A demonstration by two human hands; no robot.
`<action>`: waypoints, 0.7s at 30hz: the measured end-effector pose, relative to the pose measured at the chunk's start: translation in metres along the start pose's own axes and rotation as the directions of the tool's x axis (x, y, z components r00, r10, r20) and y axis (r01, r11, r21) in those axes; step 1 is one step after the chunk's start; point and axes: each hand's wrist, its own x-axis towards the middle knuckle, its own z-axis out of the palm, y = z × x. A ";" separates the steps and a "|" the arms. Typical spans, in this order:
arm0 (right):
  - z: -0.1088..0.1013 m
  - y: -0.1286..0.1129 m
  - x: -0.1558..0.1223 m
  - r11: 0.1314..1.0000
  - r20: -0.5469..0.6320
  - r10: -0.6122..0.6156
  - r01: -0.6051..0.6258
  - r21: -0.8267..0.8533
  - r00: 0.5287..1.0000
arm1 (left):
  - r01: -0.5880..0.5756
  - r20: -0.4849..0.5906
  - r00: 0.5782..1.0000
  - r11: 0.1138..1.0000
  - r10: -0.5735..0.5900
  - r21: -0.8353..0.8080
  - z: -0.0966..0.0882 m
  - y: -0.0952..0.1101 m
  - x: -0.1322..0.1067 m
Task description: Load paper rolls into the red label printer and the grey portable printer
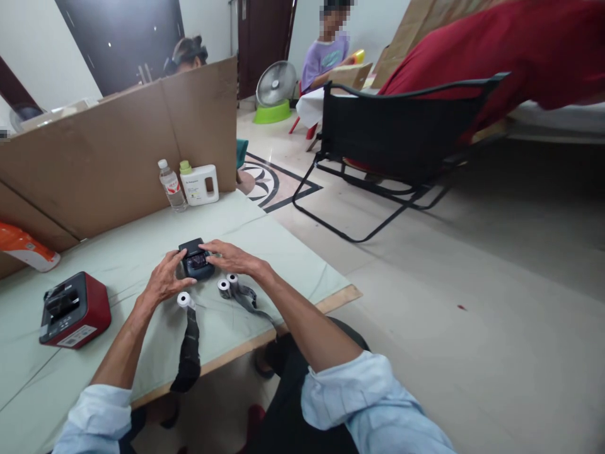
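Observation:
A small dark boxy device (198, 271) with its lid raised lies on the table in front of me; the inside shows dark and glossy. My left hand (165, 275) grips its left side, the thumb at the near edge and fingertips near the lid. From the right, my right hand (231, 256) has its fingers on the lid and the right edge. Just nearer to me lies a white-cored roll (184, 300) with a dark strip (190, 347) hanging over the table edge. Beside it are two more small rolls (227, 285) with a dark curled strip (246, 296).
A red and black box-shaped device (78, 309) stands at left, near an orange bottle (28, 247). A water bottle (172, 187) and a white jug (200, 184) stand against the cardboard screen (118, 139). Beyond are a black chair (397, 126), a fan (276, 84) and other people.

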 end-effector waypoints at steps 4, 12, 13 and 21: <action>0.005 0.003 -0.002 0.996 -0.022 0.020 -0.022 -0.089 1.000 | 0.010 -0.014 1.000 0.997 -0.009 0.071 0.002 0.004 -0.003; 0.010 0.000 -0.007 0.996 -0.047 -0.008 0.004 -0.092 0.999 | 0.047 0.031 0.998 0.986 -0.053 0.158 0.003 0.008 -0.005; 0.010 0.000 -0.008 0.997 -0.047 -0.026 0.022 -0.081 0.999 | 0.043 0.029 0.998 0.989 -0.047 0.142 0.003 0.008 -0.005; -0.006 -0.005 -0.020 0.995 -0.140 0.095 -0.092 0.031 0.986 | 0.024 -0.019 1.000 0.999 -0.025 -0.045 -0.013 0.004 -0.014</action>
